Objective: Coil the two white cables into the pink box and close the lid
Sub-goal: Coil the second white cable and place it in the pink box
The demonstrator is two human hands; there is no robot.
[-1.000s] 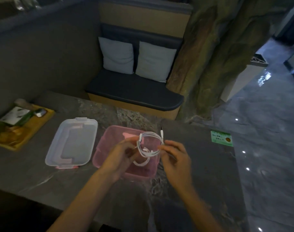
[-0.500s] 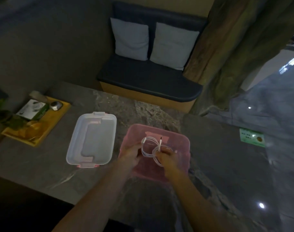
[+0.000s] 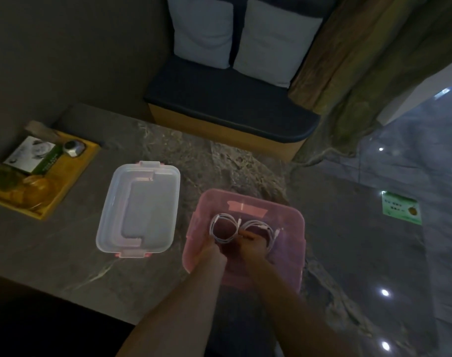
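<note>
The pink box (image 3: pixel 284 256) stands open on the stone table. Both my hands reach down inside it. Two white cable coils lie side by side in the box: the left coil (image 3: pixel 221 226) and the right coil (image 3: pixel 265 228). My left hand (image 3: pixel 210 249) grips the near edge of the left coil. My right hand (image 3: pixel 253 243) holds the near side of the right coil, its fingers between the two loops. The clear lid (image 3: pixel 140 207) with pink clips lies flat on the table, to the left of the box.
A yellow tray (image 3: pixel 65 181) with a card, a small metal object and other items sits at the far left. A green sticker (image 3: pixel 401 211) is on the table at the right. A cushioned bench (image 3: pixel 227 109) stands beyond the table's far edge.
My hands went from holding the coiled cable above the box to down inside it. The cables now sit as two loops side by side. The view tilted downward.
</note>
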